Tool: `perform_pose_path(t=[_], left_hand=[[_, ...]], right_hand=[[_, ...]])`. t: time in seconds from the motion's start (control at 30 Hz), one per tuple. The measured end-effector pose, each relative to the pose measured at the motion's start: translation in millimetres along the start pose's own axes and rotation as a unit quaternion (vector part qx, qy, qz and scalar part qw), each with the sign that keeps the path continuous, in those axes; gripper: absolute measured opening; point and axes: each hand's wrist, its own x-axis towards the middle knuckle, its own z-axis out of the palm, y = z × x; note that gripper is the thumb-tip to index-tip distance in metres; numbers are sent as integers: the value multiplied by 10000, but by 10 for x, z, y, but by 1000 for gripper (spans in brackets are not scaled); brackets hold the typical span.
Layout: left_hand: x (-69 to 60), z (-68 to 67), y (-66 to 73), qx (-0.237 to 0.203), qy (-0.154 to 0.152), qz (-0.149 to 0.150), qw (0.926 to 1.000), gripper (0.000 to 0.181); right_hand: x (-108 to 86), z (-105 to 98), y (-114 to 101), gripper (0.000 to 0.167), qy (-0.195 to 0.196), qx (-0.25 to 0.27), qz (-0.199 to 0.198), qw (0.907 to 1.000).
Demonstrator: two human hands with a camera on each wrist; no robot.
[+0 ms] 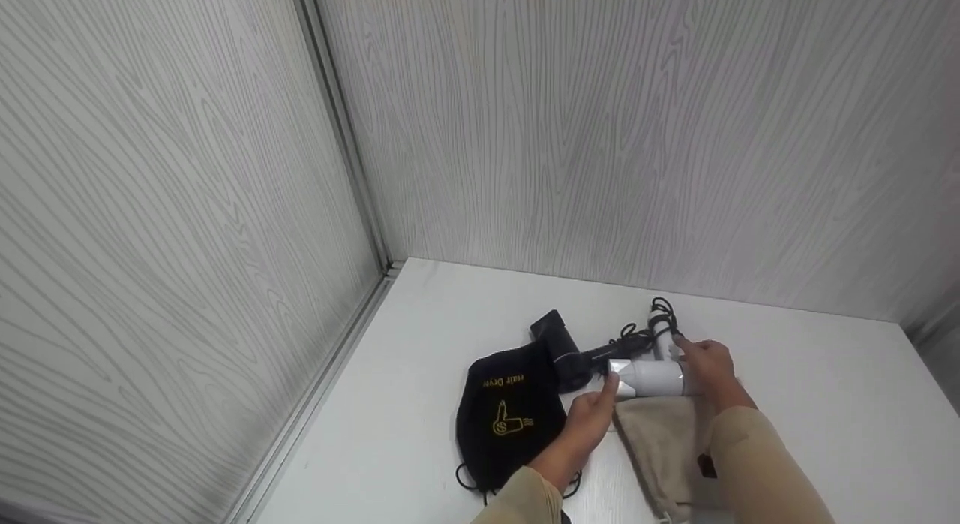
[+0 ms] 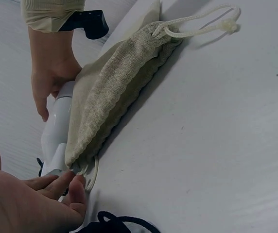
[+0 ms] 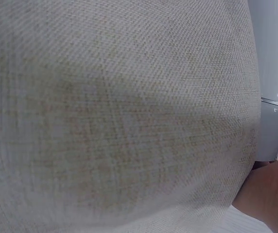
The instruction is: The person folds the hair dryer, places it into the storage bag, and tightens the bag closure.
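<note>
The place looks booth-like to us: a left panel (image 1: pixel 150 209) and a back panel (image 1: pixel 562 134), both in grey wood grain, border a white tabletop (image 1: pixel 390 396); whether home or workplace, we cannot tell.

Head cam's decently lit — bright desk (image 1: pixel 375 389), dim far-right corner (image 1: pixel 930 321). Wrist cams run darker, bluish (bag (image 3: pixel 119 97) looks soft up close, shadow across it).
</note>
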Motion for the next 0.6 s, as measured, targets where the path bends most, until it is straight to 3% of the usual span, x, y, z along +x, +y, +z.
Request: perform_pose_path(t=[0.33, 0.6], left_hand=[[10, 15, 8, -60, -280, 6, 9996, 62], [56, 53, -11, -264, -29, -95, 9996, 60]], right_hand=[[36, 26, 24, 88, -104, -238, 134, 9996], [84, 10, -12, 94, -464, -505, 226, 9974]])
